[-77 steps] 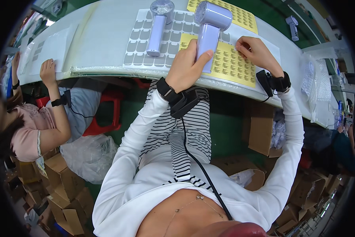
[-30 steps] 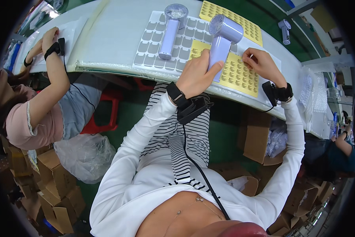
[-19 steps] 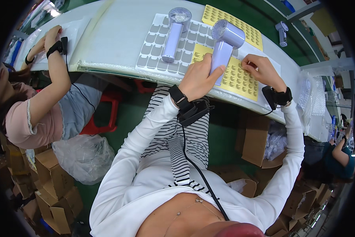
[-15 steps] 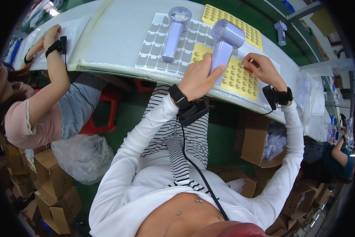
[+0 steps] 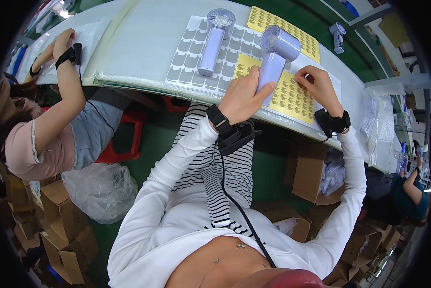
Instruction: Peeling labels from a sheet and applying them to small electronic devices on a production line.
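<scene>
My left hand (image 5: 240, 98) is closed around the handle of a lilac handheld fan (image 5: 274, 62), its round head tilted up and away from me. Beneath it lies a yellow sheet of small printed labels (image 5: 294, 101). Over this sheet's right part, my right hand (image 5: 319, 87) pinches thumb and forefinger together; whatever is between the fingertips is too small to name. To the left, a second lilac fan (image 5: 210, 53) rests on a white sheet of grey stickers (image 5: 185, 60). Another yellow label sheet (image 5: 292, 31) lies farther back.
A third fan (image 5: 338, 38) sits at the far right, beyond the table (image 5: 133, 53). On my left, a co-worker (image 5: 47, 129) leans arms on the same table. Below stand a cardboard box (image 5: 305, 168) with pale bags and a clear plastic bag (image 5: 100, 192). Bubble wrap (image 5: 384, 120) hangs at right.
The held fan and my left hand have shifted slightly right. My right wrist has moved a little left and down, its fingertips still pinched over the yellow sheet.
</scene>
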The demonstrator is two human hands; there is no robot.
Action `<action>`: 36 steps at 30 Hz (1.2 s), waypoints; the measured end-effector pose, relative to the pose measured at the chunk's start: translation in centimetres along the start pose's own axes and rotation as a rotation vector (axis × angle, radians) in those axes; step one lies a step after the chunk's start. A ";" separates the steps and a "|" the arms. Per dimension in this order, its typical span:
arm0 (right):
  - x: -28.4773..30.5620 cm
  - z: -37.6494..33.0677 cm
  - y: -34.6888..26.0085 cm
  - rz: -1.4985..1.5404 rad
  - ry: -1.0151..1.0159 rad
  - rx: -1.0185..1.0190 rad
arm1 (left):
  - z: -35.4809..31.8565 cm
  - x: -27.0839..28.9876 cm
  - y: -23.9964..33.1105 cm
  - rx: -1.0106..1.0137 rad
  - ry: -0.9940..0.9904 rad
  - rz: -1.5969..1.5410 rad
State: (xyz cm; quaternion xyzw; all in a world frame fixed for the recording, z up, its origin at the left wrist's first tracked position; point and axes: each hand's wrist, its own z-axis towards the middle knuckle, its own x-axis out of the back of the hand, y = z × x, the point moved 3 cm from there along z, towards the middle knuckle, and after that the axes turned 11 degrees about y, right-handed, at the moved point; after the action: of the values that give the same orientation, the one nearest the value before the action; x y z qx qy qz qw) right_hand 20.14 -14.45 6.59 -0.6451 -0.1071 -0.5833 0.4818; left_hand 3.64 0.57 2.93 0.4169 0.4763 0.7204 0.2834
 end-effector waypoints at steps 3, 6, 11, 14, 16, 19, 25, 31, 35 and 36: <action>-0.1 0.0 -0.1 0.001 -0.015 -0.031 | 0.1 0.0 0.1 -0.034 0.031 -0.014; -0.1 0.0 -0.3 -0.024 0.007 0.048 | 0.1 0.1 0.1 -0.035 0.030 -0.010; -0.3 -0.5 -0.9 -0.114 0.057 0.163 | 0.1 0.1 0.1 -0.007 0.001 0.016; -0.5 -0.6 -0.9 -0.094 0.050 0.232 | 0.1 0.0 0.0 -0.024 0.027 -0.020; -0.1 -0.9 -0.6 -0.048 -0.007 0.210 | -0.1 0.0 0.1 -0.022 0.029 0.002; 0.5 -0.6 0.4 0.043 -0.102 0.106 | 0.3 0.2 0.2 -0.007 -0.002 0.013; -0.3 0.2 0.3 -0.033 -0.072 0.055 | 0.0 0.0 0.2 -0.008 0.008 0.006; 0.1 0.2 0.3 -0.002 -0.076 0.136 | 0.1 0.1 0.1 -0.021 0.018 0.022; 0.3 -0.2 1.3 0.261 -0.158 -0.069 | 0.1 0.0 0.0 -0.021 0.018 -0.006; 0.3 0.0 1.2 0.259 -0.157 -0.071 | 0.1 0.0 -0.1 -0.025 0.026 -0.013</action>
State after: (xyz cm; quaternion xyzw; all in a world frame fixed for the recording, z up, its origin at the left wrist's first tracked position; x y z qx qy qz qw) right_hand 21.08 -15.22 6.24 -0.7139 -0.0396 -0.4673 0.5201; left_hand 3.76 0.68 2.86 0.4008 0.4736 0.7297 0.2874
